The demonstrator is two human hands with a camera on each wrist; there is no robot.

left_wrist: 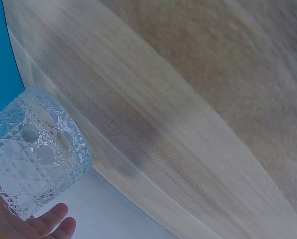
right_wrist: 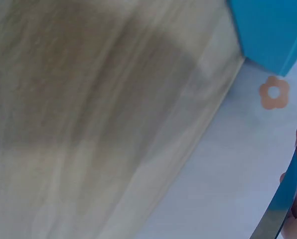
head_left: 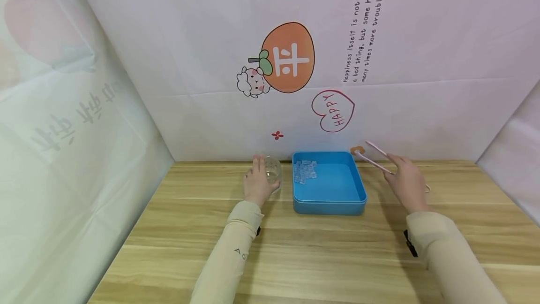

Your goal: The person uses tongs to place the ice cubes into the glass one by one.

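Observation:
My left hand (head_left: 255,184) grips a clear glass cup (head_left: 273,169) at the back of the table, left of the blue box. In the left wrist view the cup (left_wrist: 39,149) shows a cut diamond pattern, with fingers (left_wrist: 54,224) along its lower side. To the right of the box, my right hand (head_left: 408,183) holds a pair of tongs (head_left: 374,163) with two spread arms pointing left toward the back wall. Only part of the shiny tongs (right_wrist: 283,194) enters the right wrist view, at its right edge.
Between the hands sits an open blue box (head_left: 330,207), with several small clear pieces (head_left: 304,171) in its left back corner. A printed white cloth (head_left: 202,125) hangs right behind the wooden table (head_left: 320,257), and more cloth closes both sides.

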